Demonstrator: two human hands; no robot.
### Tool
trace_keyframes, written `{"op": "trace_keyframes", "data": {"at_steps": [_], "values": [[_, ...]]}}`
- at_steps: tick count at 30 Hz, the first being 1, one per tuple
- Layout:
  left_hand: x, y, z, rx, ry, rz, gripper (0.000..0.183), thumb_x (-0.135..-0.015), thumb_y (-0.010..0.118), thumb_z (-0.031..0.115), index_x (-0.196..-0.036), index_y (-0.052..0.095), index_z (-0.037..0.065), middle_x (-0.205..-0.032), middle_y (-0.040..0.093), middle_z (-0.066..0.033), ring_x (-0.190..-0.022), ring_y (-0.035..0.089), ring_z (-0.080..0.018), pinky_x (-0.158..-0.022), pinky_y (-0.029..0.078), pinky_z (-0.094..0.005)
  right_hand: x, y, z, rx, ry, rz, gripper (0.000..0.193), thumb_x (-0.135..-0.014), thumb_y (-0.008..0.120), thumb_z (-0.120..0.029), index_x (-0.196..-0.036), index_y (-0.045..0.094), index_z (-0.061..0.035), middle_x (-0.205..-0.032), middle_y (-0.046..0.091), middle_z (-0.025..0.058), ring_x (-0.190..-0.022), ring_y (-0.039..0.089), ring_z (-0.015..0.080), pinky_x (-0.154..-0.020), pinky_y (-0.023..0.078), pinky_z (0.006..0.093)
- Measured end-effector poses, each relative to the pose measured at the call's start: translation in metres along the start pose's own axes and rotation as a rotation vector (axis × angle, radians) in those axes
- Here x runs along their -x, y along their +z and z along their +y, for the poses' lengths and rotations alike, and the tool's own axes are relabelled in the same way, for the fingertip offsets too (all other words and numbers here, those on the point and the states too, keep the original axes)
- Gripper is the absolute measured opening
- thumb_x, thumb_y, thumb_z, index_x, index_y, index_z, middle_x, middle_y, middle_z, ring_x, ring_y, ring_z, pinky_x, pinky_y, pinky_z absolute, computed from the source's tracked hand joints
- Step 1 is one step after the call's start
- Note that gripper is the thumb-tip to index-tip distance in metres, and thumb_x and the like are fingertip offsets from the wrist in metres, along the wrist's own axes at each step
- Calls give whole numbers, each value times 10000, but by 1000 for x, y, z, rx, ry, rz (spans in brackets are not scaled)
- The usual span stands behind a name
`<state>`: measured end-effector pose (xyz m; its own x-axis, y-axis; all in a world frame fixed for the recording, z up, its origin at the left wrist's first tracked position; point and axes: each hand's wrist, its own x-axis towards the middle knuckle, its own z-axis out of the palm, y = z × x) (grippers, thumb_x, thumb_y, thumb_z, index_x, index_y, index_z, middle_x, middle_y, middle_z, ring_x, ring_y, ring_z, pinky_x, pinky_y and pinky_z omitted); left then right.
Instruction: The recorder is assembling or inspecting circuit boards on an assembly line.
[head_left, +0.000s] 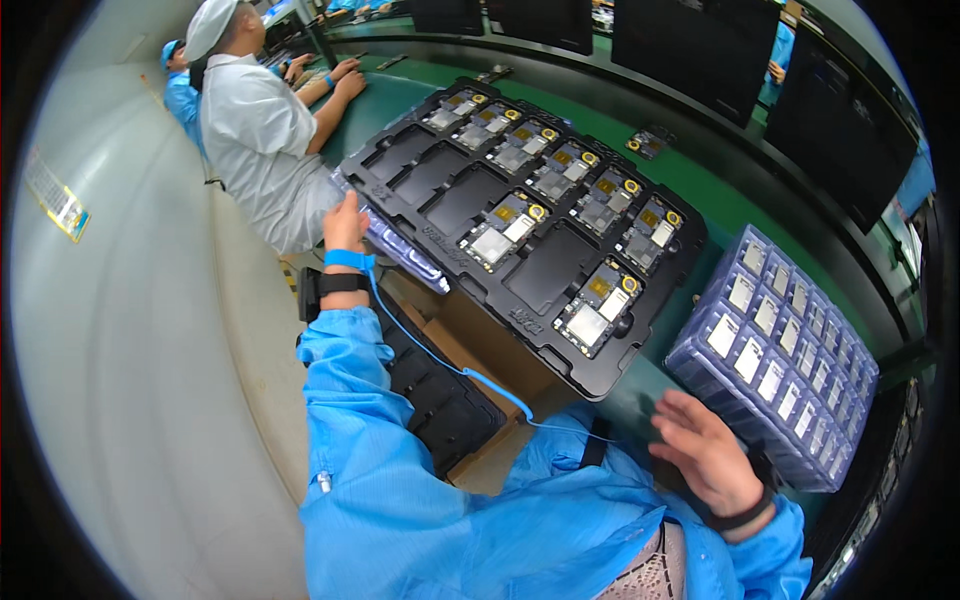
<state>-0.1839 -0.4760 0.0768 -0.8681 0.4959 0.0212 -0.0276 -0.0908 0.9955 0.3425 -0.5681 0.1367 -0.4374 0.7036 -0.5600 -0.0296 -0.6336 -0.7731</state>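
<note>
A black plastic tray [470, 262] with moulded pockets lies tilted across the bench in front of me. Small circuit boards [500, 232], each with silver shields and a yellow ring, fill the far row and part of the near row; several pockets hold none. My left hand [345, 222], wearing a blue wrist strap with a coiled cord, grips the tray's left edge, its fingertips partly hidden. Beneath that edge a clear bluish plastic tray [405, 250] sticks out. My right hand [705, 455] hovers with fingers apart, between the black tray and a stack of clear purplish trays [715, 375].
Silver-white small parts sit in the stack's pockets. A loose circuit board [650, 143] lies on the green bench [600, 128] behind the tray. Below are a cardboard box [490, 350] and another black tray [430, 385]. A person in white [260, 140] works at left; dark panels [690, 50] line the back.
</note>
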Motion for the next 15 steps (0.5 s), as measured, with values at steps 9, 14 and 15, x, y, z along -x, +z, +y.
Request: {"op": "trace_keyframes", "data": {"at_steps": [9,14,15], "values": [[-140,-73,-11,-106,-170,-837,472,-820,536,347,-1203,479,77,-1184,502,-152,-1098,480,-248,-931,385,-354,-103,27,40,-140,-144,75,496,-792,603,-322,-1121,476,26,-1018,544,94,-906,514,161,-724,419,285],[-5,23,65,-65,-334,-518,441,-824,515,178,-1240,440,51,-1201,486,-148,-1102,467,-230,-962,343,-329,-123,17,47,-350,-260,35,424,-780,625,-328,-1010,518,12,-897,565,68,-781,513,135,-641,424,271],[0,28,70,-70,-321,-514,441,-823,513,171,-1241,439,51,-1202,485,-147,-1101,467,-228,-962,342,-328,-110,22,39,-346,-270,14,405,-785,623,-307,-1021,517,5,-911,566,68,-795,517,143,-666,428,272]]}}
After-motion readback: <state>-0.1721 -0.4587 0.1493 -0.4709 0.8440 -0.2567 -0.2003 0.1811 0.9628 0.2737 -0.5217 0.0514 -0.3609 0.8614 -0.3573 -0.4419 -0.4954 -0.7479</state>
